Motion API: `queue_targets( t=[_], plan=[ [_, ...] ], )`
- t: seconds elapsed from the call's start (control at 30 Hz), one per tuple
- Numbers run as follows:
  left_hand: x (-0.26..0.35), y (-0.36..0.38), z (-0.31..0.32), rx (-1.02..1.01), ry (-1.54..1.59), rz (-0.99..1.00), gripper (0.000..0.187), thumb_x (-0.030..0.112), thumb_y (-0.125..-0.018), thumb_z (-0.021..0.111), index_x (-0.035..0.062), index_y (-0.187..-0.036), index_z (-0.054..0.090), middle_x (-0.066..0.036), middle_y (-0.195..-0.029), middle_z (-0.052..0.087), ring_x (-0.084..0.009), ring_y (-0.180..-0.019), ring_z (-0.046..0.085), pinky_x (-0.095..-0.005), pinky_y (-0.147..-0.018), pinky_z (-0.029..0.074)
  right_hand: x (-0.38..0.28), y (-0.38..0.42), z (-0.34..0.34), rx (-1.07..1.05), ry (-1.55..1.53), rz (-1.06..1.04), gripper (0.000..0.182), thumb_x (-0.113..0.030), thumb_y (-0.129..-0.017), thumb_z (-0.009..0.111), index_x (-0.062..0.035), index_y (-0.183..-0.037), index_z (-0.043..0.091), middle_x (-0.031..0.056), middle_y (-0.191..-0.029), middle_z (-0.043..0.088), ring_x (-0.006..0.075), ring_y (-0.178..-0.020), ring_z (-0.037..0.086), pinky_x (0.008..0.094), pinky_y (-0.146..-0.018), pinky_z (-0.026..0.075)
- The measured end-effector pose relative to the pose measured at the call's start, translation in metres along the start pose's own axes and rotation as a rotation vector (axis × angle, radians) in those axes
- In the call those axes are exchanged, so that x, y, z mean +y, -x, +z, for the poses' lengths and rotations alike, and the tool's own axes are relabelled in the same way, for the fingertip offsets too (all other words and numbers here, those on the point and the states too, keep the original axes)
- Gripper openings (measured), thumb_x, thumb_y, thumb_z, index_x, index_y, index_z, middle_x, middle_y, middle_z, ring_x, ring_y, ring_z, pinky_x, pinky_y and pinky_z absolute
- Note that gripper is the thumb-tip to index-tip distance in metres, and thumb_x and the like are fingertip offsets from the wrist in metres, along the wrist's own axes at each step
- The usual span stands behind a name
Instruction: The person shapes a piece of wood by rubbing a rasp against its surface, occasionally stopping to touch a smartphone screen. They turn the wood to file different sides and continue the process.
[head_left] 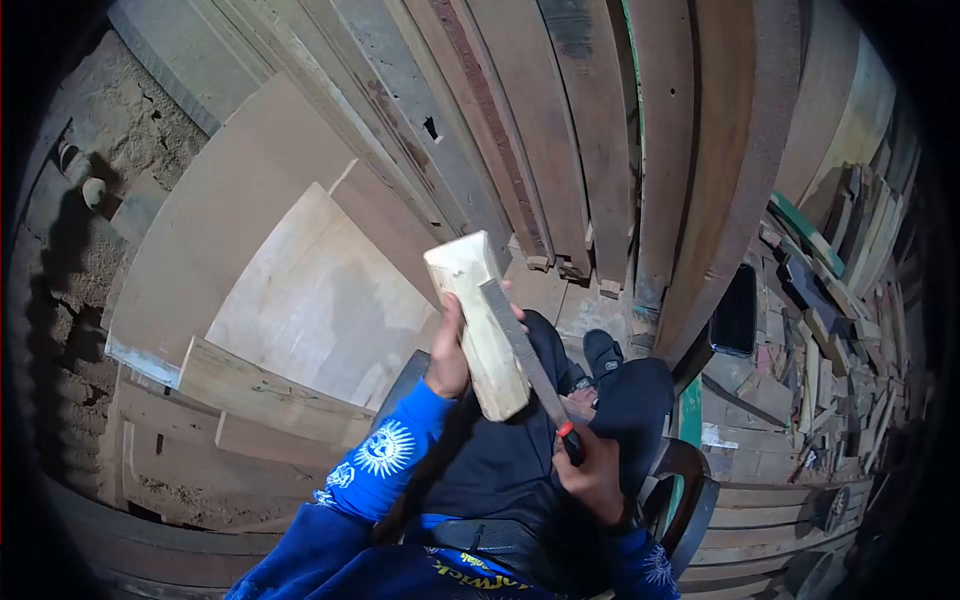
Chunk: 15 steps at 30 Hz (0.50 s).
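Observation:
A pale, roughly shaped wooden block (478,335) stands tilted above my lap. My left hand (449,350) grips its left side, with fingertips showing past the right edge. A long flat metal file (527,350) lies slantwise along the block's right side, its upper end against the wood. The fingers of my right hand (592,474) are wrapped round the file's black and red handle, below and to the right of the block.
Long planks (520,100) lean at the top. Plywood sheets (320,290) stand at the left. A dark phone-like object (735,312) and a heap of wood scraps (820,330) are at the right. My sandalled foot (603,352) rests on the floor.

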<state>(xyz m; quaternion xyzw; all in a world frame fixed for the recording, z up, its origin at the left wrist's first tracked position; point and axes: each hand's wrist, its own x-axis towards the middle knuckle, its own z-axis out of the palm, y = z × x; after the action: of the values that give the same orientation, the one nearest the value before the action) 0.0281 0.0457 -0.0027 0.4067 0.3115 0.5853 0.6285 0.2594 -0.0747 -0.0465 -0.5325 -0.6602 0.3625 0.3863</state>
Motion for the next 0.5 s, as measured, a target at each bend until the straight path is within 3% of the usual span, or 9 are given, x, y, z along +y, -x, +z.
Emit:
queue_targets(
  t=[0.03, 0.1, 0.17, 0.23, 0.27, 0.37, 0.43, 0.5],
  plan=[
    [-0.002, 0.003, 0.006, -0.027, -0.004, -0.023, 0.093, 0.074, -0.101, 0.022, -0.005, -0.146, 0.043, -0.02, -0.109, 0.067, -0.0337, -0.098, 0.068, -0.0454, -0.089, 0.057, 0.001, 0.001, 0.002, -0.006, -0.005, 0.001, 0.018, -0.008, -0.079, 0.07, -0.0044, -0.096, 0.067, 0.0121, -0.059, 0.058, 0.0296, -0.051, 0.063, 0.0386, -0.049, 0.046],
    [-0.01, 0.005, 0.019, 0.124, -0.056, 0.037, 0.089, 0.07, -0.103, 0.021, -0.0056, -0.146, 0.043, -0.021, -0.112, 0.067, -0.0332, -0.099, 0.068, -0.0457, -0.088, 0.057, 0.001, 0.0, 0.005, 0.019, -0.07, -0.015, 0.019, -0.008, -0.079, 0.07, -0.005, -0.097, 0.067, 0.0123, -0.059, 0.058, 0.03, -0.051, 0.064, 0.0389, -0.049, 0.046],
    [-0.011, 0.004, -0.001, -0.007, -0.041, -0.002, 0.084, 0.068, -0.104, 0.027, -0.0015, -0.149, 0.04, -0.018, -0.123, 0.065, -0.0282, -0.108, 0.066, -0.043, -0.095, 0.054, -0.001, -0.001, -0.003, -0.006, 0.003, 0.02, 0.018, -0.009, -0.08, 0.07, -0.0055, -0.098, 0.067, 0.013, -0.06, 0.058, 0.0309, -0.052, 0.064, 0.0386, -0.049, 0.046],
    [-0.004, -0.003, -0.01, -0.055, 0.029, 0.02, 0.088, 0.07, -0.103, 0.024, -0.0038, -0.147, 0.044, -0.017, -0.115, 0.067, -0.0277, -0.103, 0.068, -0.0424, -0.093, 0.056, 0.002, 0.001, -0.002, 0.029, 0.001, -0.007, 0.017, -0.009, -0.08, 0.07, -0.0058, -0.097, 0.067, 0.0134, -0.06, 0.058, 0.0318, -0.051, 0.063, 0.0392, -0.049, 0.046],
    [-0.001, -0.003, -0.008, 0.039, 0.039, 0.041, 0.092, 0.072, -0.103, 0.022, -0.0064, -0.144, 0.046, -0.016, -0.11, 0.068, -0.0274, -0.098, 0.069, -0.0412, -0.091, 0.057, 0.003, 0.001, -0.001, 0.023, -0.017, -0.037, 0.017, -0.009, -0.08, 0.07, -0.006, -0.097, 0.067, 0.0131, -0.06, 0.058, 0.0318, -0.051, 0.062, 0.0392, -0.049, 0.046],
    [-0.001, -0.001, -0.004, -0.031, -0.005, 0.006, 0.092, 0.071, -0.103, 0.022, -0.007, -0.147, 0.043, -0.017, -0.111, 0.067, -0.0281, -0.1, 0.069, -0.0406, -0.09, 0.056, 0.005, 0.001, 0.002, 0.018, -0.002, -0.07, 0.016, -0.009, -0.08, 0.069, -0.0064, -0.096, 0.066, 0.0116, -0.058, 0.055, 0.0315, -0.05, 0.062, 0.0401, -0.048, 0.045],
    [-0.004, 0.006, 0.004, -0.088, -0.008, -0.063, 0.091, 0.071, -0.103, 0.023, -0.0063, -0.148, 0.042, -0.017, -0.113, 0.067, -0.0285, -0.102, 0.068, -0.0414, -0.092, 0.055, 0.0, 0.002, -0.001, -0.046, -0.056, 0.022, 0.015, -0.005, -0.08, 0.069, -0.0022, -0.094, 0.065, 0.0125, -0.063, 0.06, 0.0303, -0.055, 0.066, 0.0379, -0.053, 0.047],
    [-0.004, 0.005, 0.003, -0.081, -0.043, -0.053, 0.092, 0.072, -0.102, 0.025, -0.0053, -0.148, 0.042, -0.018, -0.113, 0.067, -0.0285, -0.103, 0.068, -0.0416, -0.093, 0.055, -0.001, 0.0, 0.0, -0.004, -0.017, 0.014, 0.015, -0.005, -0.08, 0.069, -0.002, -0.094, 0.066, 0.0127, -0.063, 0.062, 0.0343, -0.057, 0.066, 0.0386, -0.054, 0.048]
  ],
)
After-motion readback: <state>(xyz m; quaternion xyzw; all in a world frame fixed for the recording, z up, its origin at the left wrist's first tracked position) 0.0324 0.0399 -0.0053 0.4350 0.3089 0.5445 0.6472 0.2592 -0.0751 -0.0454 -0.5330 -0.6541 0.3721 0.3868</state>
